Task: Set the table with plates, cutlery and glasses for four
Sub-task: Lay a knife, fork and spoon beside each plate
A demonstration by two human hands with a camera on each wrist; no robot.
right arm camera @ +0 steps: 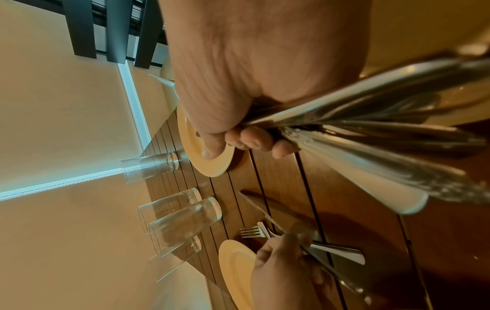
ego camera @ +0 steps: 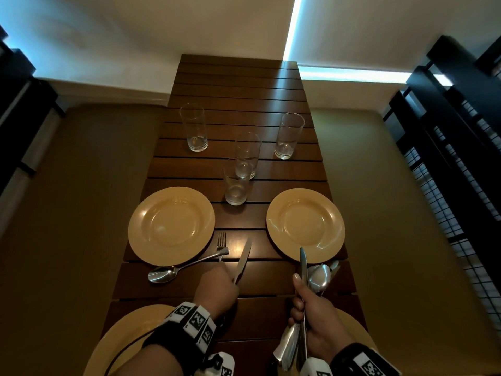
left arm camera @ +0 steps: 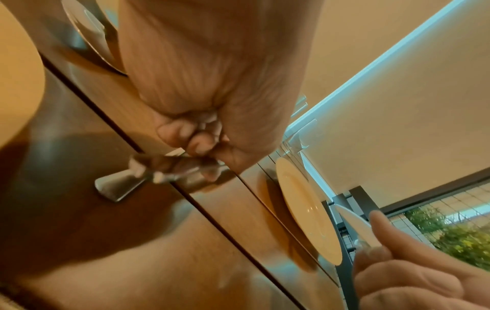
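Note:
My left hand (ego camera: 229,280) grips the handle of a table knife (ego camera: 244,257), whose blade points away from me, low over the wooden table (ego camera: 238,85), just right of a fork (ego camera: 221,241) and a spoon (ego camera: 162,275) lying beside the far-left yellow plate (ego camera: 171,222). In the right wrist view the knife (right arm camera: 267,216) crosses over the fork (right arm camera: 253,231). My right hand (ego camera: 302,302) clutches a bundle of cutlery (ego camera: 317,275) upright near the far-right yellow plate (ego camera: 305,225); a knife and a spoon stick out on top.
Two more yellow plates lie at the near edge, one left (ego camera: 127,337) and one right (ego camera: 352,325), partly under my wrists. Several empty glasses stand farther up the table: (ego camera: 193,128), (ego camera: 288,137), (ego camera: 248,153), (ego camera: 236,183). Dark chairs (ego camera: 447,147) flank the table.

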